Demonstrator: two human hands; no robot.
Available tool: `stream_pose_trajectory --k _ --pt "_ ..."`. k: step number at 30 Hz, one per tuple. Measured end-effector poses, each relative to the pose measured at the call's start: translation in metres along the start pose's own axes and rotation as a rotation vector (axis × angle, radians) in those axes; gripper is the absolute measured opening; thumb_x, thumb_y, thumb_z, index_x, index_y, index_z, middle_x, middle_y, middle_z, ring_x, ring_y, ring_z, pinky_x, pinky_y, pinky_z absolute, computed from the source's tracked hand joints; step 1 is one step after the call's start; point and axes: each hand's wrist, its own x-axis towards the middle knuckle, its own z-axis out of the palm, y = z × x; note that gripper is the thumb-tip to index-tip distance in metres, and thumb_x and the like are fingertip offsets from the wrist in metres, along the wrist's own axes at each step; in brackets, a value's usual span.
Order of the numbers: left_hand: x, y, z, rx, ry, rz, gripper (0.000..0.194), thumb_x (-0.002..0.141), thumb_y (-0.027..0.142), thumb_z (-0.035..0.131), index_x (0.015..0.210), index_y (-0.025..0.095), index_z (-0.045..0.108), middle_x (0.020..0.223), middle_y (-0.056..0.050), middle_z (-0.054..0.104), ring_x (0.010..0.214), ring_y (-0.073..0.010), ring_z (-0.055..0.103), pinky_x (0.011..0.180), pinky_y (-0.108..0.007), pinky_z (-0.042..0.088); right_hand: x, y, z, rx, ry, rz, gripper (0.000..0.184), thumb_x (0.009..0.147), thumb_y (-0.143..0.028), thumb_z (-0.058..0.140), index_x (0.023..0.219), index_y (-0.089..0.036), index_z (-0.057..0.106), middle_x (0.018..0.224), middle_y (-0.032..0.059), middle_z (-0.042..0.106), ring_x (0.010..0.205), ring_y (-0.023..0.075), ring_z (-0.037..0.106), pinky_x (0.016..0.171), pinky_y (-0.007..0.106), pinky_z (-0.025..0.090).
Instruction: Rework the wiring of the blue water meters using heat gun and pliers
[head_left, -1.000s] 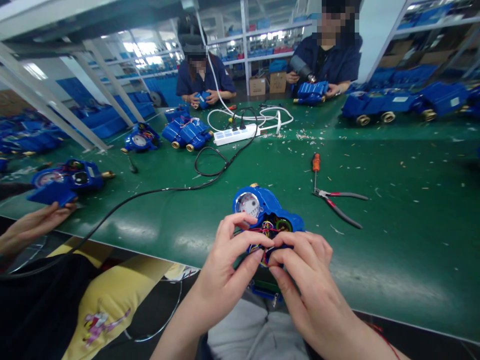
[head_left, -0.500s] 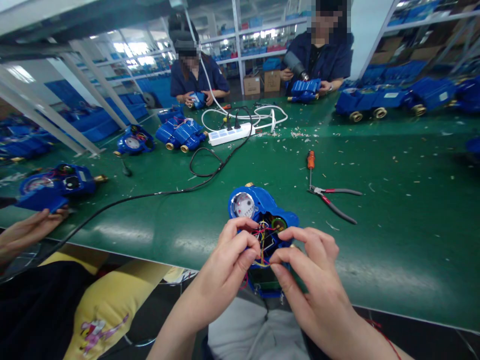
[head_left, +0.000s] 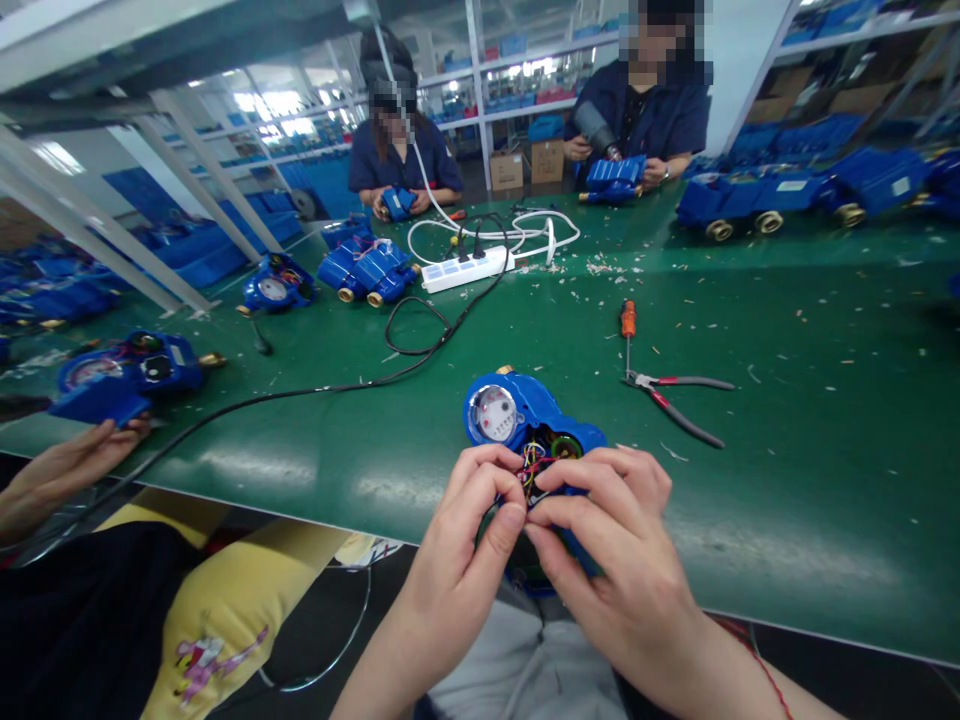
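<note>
Long green bench [head_left: 795, 480] fills our big work room, with shelves of blue bins [head_left: 514, 45] far behind it. Near the front edge of the bench, in the middle, we hold a blue water meter [head_left: 517, 405] with both hands. Its round dial [head_left: 495, 413] sits at the far end, away from us. The long side of the meter runs from that dial toward our lap, and the near end sticks out past the bench edge, mostly hidden by our hands. Our left hand [head_left: 457, 530] and right hand [head_left: 619, 530] are closed on it, one on each side. The left hand is nearer the dial, and the right hand is nearer a round green part [head_left: 566, 447]. Red and yellow wires [head_left: 535, 465] show just above our fingers [head_left: 600, 472]. Off to the right lie an orange-handled screwdriver [head_left: 628, 320] and red-and-black pliers [head_left: 675, 402]. At the left, another person's hand [head_left: 67, 475] holds a blue meter part [head_left: 97, 400].
</note>
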Motion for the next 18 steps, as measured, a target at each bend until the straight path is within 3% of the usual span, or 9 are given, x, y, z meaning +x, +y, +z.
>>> stream_pose_trajectory --k 7,12,18 --pt "0.000 0.000 0.004 -0.113 0.016 -0.021 0.015 0.097 0.023 0.045 0.084 0.023 0.053 0.108 -0.003 0.051 0.113 -0.0170 0.047 0.096 -0.025 0.035 -0.002 -0.001 0.001 0.162 -0.117 0.090 0.016 0.091 -0.008 0.048 0.089 -0.022 0.056 0.107 0.0020 0.055 0.105 0.0179 0.043 0.090 0.036 0.034" --pt "0.000 -0.004 0.005 -0.179 0.072 -0.092 0.019 0.097 0.025 0.043 0.080 0.022 0.051 0.107 -0.003 0.051 0.108 -0.0168 0.047 0.092 -0.025 0.034 -0.003 0.005 -0.003 0.262 -0.027 0.175 0.014 0.092 -0.011 0.045 0.086 -0.021 0.052 0.099 0.0027 0.055 0.099 0.0161 0.048 0.084 0.032 0.039" --pt "0.000 -0.009 0.003 -0.284 0.098 -0.164 0.020 0.096 0.027 0.046 0.078 0.021 0.053 0.107 -0.004 0.052 0.110 -0.0187 0.046 0.094 -0.026 0.033 -0.001 0.009 -0.002 0.058 0.015 0.116 0.014 0.091 -0.012 0.049 0.084 -0.021 0.058 0.099 0.0043 0.059 0.099 0.0206 0.047 0.086 0.038 0.036"
